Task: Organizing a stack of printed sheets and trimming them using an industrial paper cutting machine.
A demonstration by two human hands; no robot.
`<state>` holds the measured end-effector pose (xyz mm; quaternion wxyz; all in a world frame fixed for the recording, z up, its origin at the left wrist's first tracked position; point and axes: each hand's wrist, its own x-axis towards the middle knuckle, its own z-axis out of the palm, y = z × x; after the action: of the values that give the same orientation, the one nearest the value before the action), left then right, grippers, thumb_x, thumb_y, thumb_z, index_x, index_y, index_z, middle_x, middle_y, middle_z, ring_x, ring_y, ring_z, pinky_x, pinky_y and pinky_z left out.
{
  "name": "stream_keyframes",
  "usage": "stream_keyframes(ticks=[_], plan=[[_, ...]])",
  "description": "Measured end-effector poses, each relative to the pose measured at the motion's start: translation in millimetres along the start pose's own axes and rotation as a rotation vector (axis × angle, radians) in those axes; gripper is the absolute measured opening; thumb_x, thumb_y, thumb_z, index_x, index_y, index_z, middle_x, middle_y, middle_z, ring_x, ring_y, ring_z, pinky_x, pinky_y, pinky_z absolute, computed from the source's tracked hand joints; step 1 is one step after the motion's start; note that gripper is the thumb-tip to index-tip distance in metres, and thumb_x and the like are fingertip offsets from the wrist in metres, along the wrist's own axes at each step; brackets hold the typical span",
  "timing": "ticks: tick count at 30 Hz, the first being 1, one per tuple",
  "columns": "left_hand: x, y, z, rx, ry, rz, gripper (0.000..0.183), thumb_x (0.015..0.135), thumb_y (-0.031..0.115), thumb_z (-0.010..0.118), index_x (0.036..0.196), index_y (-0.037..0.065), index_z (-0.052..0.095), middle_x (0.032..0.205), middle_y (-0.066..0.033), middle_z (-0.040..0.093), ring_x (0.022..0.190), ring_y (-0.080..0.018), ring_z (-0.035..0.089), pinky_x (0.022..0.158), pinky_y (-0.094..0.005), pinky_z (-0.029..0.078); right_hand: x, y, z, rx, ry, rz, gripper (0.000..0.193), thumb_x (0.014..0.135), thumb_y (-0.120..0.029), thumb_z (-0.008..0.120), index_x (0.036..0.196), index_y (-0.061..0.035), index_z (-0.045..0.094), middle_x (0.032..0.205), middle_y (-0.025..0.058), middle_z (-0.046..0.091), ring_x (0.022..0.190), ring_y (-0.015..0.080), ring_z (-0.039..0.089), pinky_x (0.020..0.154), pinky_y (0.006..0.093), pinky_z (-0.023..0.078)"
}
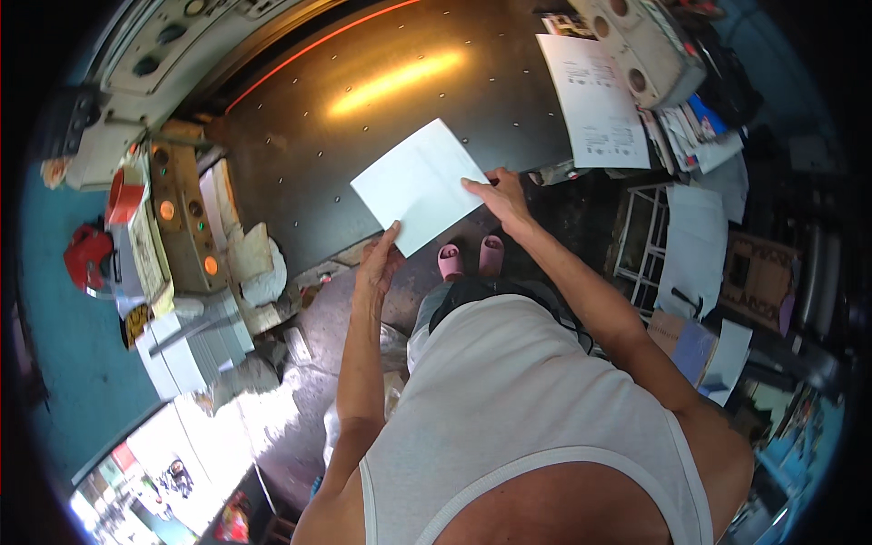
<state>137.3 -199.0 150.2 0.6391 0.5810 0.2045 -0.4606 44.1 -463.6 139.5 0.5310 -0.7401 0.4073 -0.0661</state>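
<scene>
Between my two hands is a white sheet of paper (420,186), or a thin stack of sheets; I cannot tell which. It is tilted, with its far part over the dark metal table (300,150) of a large machine. My left hand (380,262) grips its near left corner, thumb on top and fingers underneath. At the right corner my right hand (501,197) pinches the edge, thumb on top. The fingers beneath the paper are partly hidden.
A control panel with buttons (186,218) stands left of the table. To the right hangs a large printed sheet (595,104) beside a grey machine housing (649,54). A white wire rack (639,241) stands near my right arm. Stacked grey-white material (195,345) lies at the left.
</scene>
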Motion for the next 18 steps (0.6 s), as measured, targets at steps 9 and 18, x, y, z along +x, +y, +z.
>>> stream_keyframes(ticks=[9,18], plan=[[18.6,-15.7,-16.1,-0.129,-0.323,0.049,0.054,0.093,0.026,0.065,0.138,0.001,0.049,0.132,-0.0150,0.059,0.120,-0.0288,0.058,0.102,-0.0456,0.048,-16.5,34.3,10.0,0.290,-0.129,0.039,0.076,0.064,-0.035,0.086,0.121,0.0058,0.057,0.116,0.0211,0.062,0.103,0.0297,0.060,0.084,0.0384,0.049],[-42.8,-38.7,45.2,0.215,-0.483,0.098,0.061,0.088,0.024,0.072,0.138,-0.001,0.046,0.130,-0.0128,0.056,0.114,-0.0237,0.057,0.097,-0.0390,0.046,-160.1,8.9,-110.5,0.428,0.002,0.371,0.051,0.066,-0.029,0.083,0.102,0.0049,0.070,0.102,0.0159,0.067,0.102,0.0253,0.060,0.085,0.0377,0.045]])
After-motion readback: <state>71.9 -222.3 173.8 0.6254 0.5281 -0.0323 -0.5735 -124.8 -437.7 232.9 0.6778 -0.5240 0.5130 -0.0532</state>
